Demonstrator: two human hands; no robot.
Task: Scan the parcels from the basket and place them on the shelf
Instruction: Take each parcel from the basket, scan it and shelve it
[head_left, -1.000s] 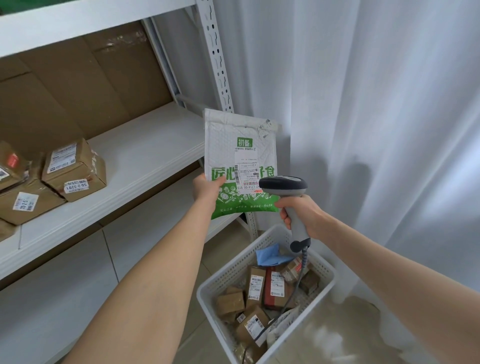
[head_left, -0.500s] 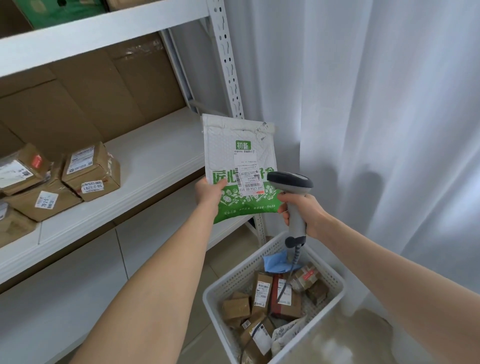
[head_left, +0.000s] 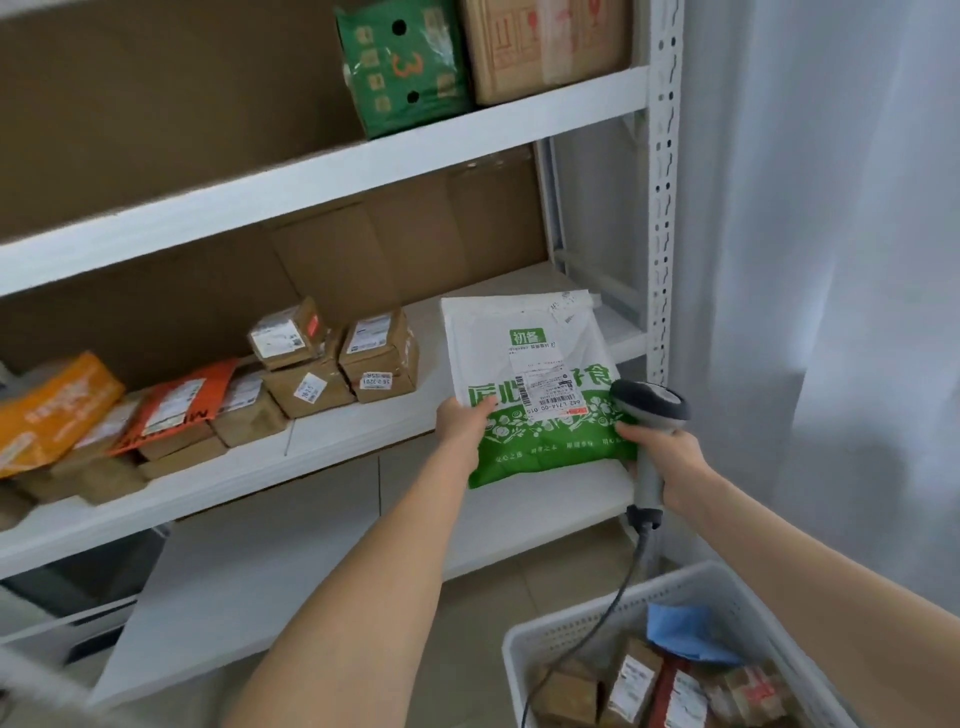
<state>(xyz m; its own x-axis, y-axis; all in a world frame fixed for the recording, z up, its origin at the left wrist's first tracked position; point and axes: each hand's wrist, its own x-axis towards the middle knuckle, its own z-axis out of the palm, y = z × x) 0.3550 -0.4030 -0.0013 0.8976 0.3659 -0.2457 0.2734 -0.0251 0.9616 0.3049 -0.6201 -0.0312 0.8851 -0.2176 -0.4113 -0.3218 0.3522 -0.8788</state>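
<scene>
**Head view.** White perforated plastic basket at 5 o'clock in the frame, on the floor and cut off by the bottom edge. It holds small brown cardboard boxes with white labels, a red-sided box and a soft blue item against its far wall. Their full number cannot be counted, and the label print is too blurred to read.

White metal shelving unit, middle board. At its right end lies the white-and-green padded mailer, label up, with its green lower edge past the front lip. Whether it rests fully on the board cannot be told.

Left hand, at 7 o'clock of the mailer, grips its lower left edge with the thumb on top. Right hand, at 4 o'clock of the mailer, is wrapped round the handle of the grey handheld barcode scanner, whose head overlaps the mailer's right edge. The dark scanner cable drops into the basket.

At 9 o'clock of the mailer sit stacked labelled brown boxes. Farther left are an orange-red flat mailer and an orange pouch, smeared by blur.

The upper board carries 2 cartons, cut off at 12 o'clock: a green carton marked 3 and a taped brown carton. A white curtain hangs at 3 o'clock.
</scene>
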